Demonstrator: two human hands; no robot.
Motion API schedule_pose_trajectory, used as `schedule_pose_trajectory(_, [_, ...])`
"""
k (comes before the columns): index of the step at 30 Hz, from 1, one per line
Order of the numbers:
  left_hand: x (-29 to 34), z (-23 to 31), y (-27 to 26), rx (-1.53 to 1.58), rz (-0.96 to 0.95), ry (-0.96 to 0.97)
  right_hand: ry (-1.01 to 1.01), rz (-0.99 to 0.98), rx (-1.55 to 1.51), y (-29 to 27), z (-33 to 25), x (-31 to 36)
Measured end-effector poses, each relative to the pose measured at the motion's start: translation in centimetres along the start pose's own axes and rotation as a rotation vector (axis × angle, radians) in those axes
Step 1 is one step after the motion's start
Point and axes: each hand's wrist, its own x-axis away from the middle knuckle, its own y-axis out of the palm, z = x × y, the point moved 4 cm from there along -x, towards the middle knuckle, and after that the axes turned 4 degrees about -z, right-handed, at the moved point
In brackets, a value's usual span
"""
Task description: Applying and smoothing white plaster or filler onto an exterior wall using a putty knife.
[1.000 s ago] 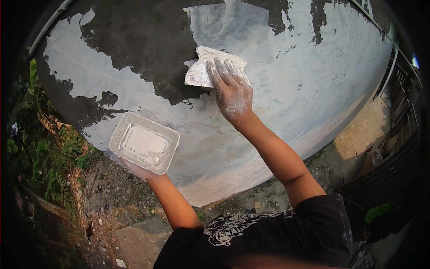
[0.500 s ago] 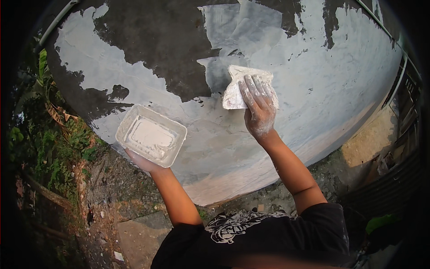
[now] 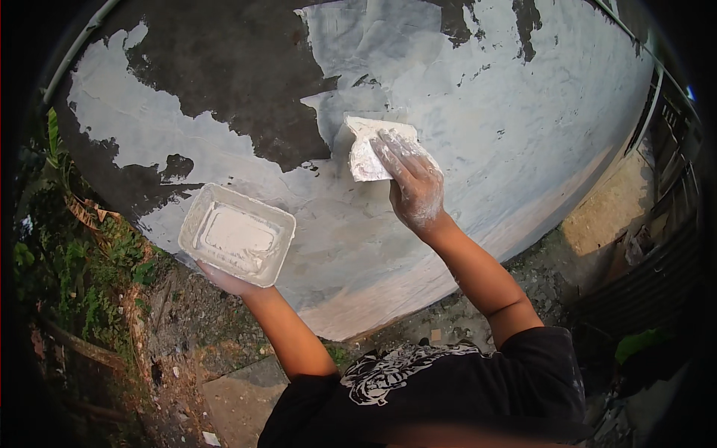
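Note:
My right hand (image 3: 417, 187), dusted with white, presses a flat, putty-caked spreader (image 3: 364, 155) against the wall (image 3: 485, 157). Its fingers lie extended over the spreader's face, and the thumb is hidden. The tool is close to the right edge of a dark bare patch (image 3: 231, 75). Lower left, my left hand (image 3: 222, 281) supports a rectangular pale plastic tub (image 3: 199, 212) from underneath; most of its fingers are out of sight. White putty (image 3: 239, 230) covers the tub's bottom and smears its sides.
Pale putty coats much of the wall, with dark areas at the upper left. Green plants (image 3: 89, 276) and rubble ground (image 3: 179, 328) lie to the left. A concrete slab (image 3: 243, 399) is below. Pipes (image 3: 75, 45) run along the wall's upper corners; dark slatted material stands at right.
The whole view has shifted a little. Against the wall, my right hand and the spreader have slid slightly left, toward the dark patch. The tub has dropped slightly in my left hand's hold.

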Motion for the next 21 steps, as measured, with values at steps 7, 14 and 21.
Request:
schedule_pose_trajectory(7, [1.0,-0.1,-2.1,-0.059,0.126,0.042,0.178,-0.058,0.185,1.8,2.4,-1.8])
schedule_pose_trajectory(14, [-0.5,-1.7,-0.3,-0.004,0.088,0.042,0.169,-0.581,-0.02,5.5,-2.9,9.4])
schedule_pose_trajectory(21, [-1.1,-4.3,1.5,0.006,0.132,-0.03,0.141,-0.065,0.013,-0.2,4.0,5.8])
